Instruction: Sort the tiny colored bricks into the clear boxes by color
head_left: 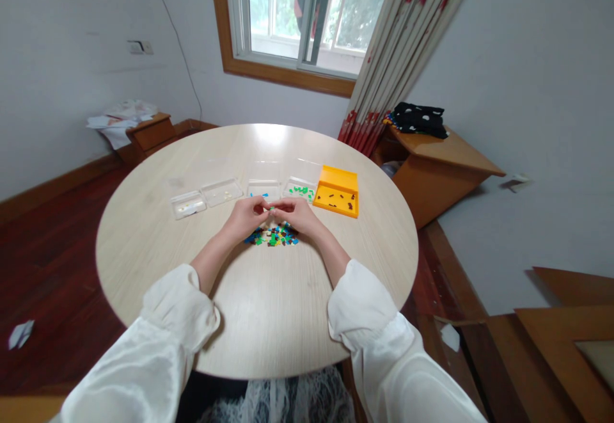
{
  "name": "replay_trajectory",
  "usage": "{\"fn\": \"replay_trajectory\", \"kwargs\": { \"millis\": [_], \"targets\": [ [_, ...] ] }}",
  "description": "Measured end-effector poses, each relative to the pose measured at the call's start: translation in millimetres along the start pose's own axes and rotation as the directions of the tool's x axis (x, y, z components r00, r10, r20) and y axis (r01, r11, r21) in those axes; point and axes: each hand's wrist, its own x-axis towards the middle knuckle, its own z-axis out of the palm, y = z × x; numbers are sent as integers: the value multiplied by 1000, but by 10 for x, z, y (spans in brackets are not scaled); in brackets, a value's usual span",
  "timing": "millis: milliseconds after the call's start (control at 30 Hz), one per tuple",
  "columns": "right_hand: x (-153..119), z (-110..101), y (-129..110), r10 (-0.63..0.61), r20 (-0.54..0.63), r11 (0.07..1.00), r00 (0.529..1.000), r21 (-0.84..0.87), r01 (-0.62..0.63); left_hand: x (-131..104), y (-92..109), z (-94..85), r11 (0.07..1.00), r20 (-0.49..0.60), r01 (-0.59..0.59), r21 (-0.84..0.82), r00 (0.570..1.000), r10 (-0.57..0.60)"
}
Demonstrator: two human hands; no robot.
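Note:
Over the middle of the round table (268, 308), my left hand (248, 217) and my right hand (298, 215) meet fingertip to fingertip. Both are closed in a pinch on a small green building brick (272, 209), mostly covered by the fingers. Just below them lies a mixed pile of small bricks (272, 237) in green, blue, brown, yellow and white. Beyond the hands stands a clear box with green bricks (301, 191). To its left, another clear box (263, 183) holds a few blue pieces. An open yellow box (336, 208) on the right contains brown pieces.
Two more clear boxes, one wider (221, 192) and one nearer (188, 205), stand on the left with a few pale pieces. A wooden cabinet (432, 167) with dark cloth (419, 120) stands behind right. A curtain (384, 52) hangs by the window.

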Motion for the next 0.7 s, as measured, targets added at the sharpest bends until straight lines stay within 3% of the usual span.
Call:
{"fn": "replay_trajectory", "kwargs": {
  "millis": [233, 367, 433, 533, 600, 700],
  "targets": [
    [1, 21, -10, 24, -26, 999, 999, 33, -23, 1, -16, 18, 999, 31, -27, 31, 999, 26],
    [58, -26, 12, 14, -206, 999, 978, 52, -4, 1, -7, 6, 998, 8, -24, 66, 1000, 23],
    [99, -78, 34, 33, -349, 998, 936, 69, -9, 2, -4, -5, 996, -1, -8, 87, 1000, 8],
    [156, -170, 64, 131, -537, 982, 834, 186, -35, 1, -8, -21, 994, -14, 14, 106, 1000, -12],
    [184, -220, 74, 225, -590, 946, 775, 322, -29, -2, -20, -28, 992, -25, 27, 120, 999, -24],
    [205, -259, 75, 304, -598, 892, 742, 451, -2, -4, -42, -34, 988, -36, 58, 144, 998, -53]
  ]
}}
